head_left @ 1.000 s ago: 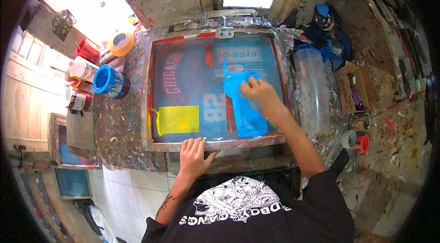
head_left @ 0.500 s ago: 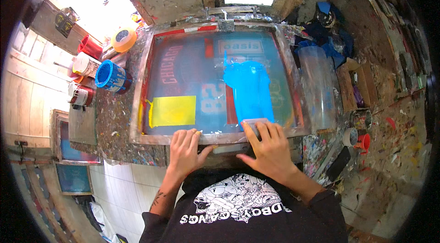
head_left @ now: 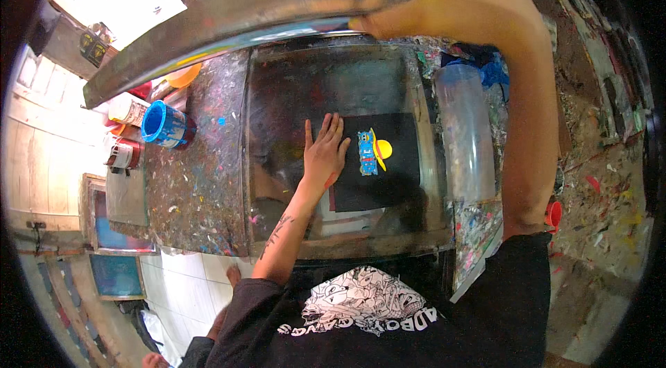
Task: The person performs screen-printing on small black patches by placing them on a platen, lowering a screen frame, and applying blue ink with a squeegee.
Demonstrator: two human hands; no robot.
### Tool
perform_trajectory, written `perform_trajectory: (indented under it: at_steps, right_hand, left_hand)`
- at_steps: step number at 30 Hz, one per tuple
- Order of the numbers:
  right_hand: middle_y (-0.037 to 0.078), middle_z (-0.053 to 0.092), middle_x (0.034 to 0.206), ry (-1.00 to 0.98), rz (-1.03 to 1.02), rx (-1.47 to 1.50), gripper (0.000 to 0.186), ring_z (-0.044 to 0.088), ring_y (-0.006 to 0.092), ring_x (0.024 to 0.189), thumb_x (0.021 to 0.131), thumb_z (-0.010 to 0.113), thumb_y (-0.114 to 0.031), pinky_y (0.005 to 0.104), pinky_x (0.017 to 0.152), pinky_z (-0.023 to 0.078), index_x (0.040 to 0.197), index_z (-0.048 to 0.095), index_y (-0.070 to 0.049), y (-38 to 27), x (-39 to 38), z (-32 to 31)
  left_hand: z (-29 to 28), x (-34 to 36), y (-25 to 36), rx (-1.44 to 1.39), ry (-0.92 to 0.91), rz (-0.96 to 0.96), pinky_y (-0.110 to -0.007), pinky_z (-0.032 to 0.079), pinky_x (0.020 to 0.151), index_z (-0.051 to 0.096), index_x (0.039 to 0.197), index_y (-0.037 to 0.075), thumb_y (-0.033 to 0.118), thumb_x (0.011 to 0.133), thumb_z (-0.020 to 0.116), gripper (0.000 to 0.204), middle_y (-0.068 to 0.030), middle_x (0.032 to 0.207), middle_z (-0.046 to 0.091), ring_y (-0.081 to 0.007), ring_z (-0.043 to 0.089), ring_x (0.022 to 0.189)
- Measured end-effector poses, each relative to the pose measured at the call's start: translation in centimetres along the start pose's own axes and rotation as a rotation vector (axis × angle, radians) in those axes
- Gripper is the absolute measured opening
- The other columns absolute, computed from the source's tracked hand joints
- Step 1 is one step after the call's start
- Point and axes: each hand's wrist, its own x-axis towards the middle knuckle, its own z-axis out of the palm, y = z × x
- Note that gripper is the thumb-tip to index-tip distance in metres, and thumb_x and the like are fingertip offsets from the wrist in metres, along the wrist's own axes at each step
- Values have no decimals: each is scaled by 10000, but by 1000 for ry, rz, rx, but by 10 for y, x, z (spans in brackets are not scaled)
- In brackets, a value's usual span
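Note:
A printing screen (head_left: pixel 243 2) is tilted up, its near wooden edge raised high across the top of the view. Near that edge's right end my right hand (head_left: pixel 399 20) is closed on the frame; some of its fingers are hidden behind the wood. My left hand (head_left: pixel 323 151) lies flat with fingers stretched out, at the left edge of a black fabric piece (head_left: pixel 399 191). A print (head_left: pixel 371 153) on the fabric shows a yellow hat and blue and red lettering. Under the fabric is a dark, shiny flat board (head_left: pixel 284 104).
On the left of the paint-spotted table (head_left: pixel 201 194) stand a blue-smeared ink pot (head_left: pixel 165 125) and several other pots. A clear plastic cylinder (head_left: pixel 465 139) is right of the board. Farther right is a small red cup (head_left: pixel 553 215). Framed screens (head_left: pixel 118 276) stand at lower left.
The screen's near edge has swung up from the board, uncovering the printed black fabric. My right hand has risen with it, off the squeegee; my left hand has moved from the frame to the fabric.

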Motion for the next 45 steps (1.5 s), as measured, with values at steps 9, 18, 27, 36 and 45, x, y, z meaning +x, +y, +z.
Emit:
perform_trajectory:
  at_steps: [9, 18, 27, 36, 45]
  right_hand:
    - [261, 705, 1188, -92, 33, -19, 790, 688, 349, 1095, 692, 862, -457, 405, 984, 533, 1232, 662, 83, -1, 42, -31]
    - [168, 744, 1080, -166, 9, 197, 639, 708, 249, 954, 700, 903, -257, 355, 885, 555, 1185, 669, 86, -3, 48, -34]
    - [281, 731, 1101, -258, 170, 8, 851, 705, 359, 1029, 680, 813, -647, 380, 931, 532, 1151, 727, 57, 21, 69, -41]
    - [232, 750, 1106, -252, 231, 38, 772, 708, 314, 1003, 685, 806, -641, 377, 913, 523, 1089, 770, 16, 37, 79, -36]
    - [253, 747, 1090, -382, 134, 166, 833, 710, 325, 997, 671, 813, -654, 376, 908, 528, 1112, 748, 51, 42, 82, -51]
  left_hand:
    - [-161, -52, -129, -21, 67, -225, -399, 550, 823, 719, 1221, 43, 39, 915, 684, 308, -137, 996, 745, -310, 692, 907]
    - [-163, -70, -98, -10, -342, -124, -496, 434, 1058, 636, 1301, 33, 275, 846, 768, 533, -182, 1324, 639, -367, 579, 1260]
    - [-71, -55, -12, -117, -527, 135, -496, 148, 1285, 435, 1562, 94, 570, 931, 642, 817, -64, 1650, 381, -239, 266, 1561]
    - [-70, -56, -11, -107, -543, 128, -503, 134, 1286, 437, 1561, 99, 601, 922, 639, 837, -61, 1652, 378, -230, 253, 1565]
    - [-71, -57, -12, -140, -565, 103, -514, 111, 1288, 416, 1569, 86, 583, 922, 642, 846, -69, 1663, 359, -239, 232, 1574]
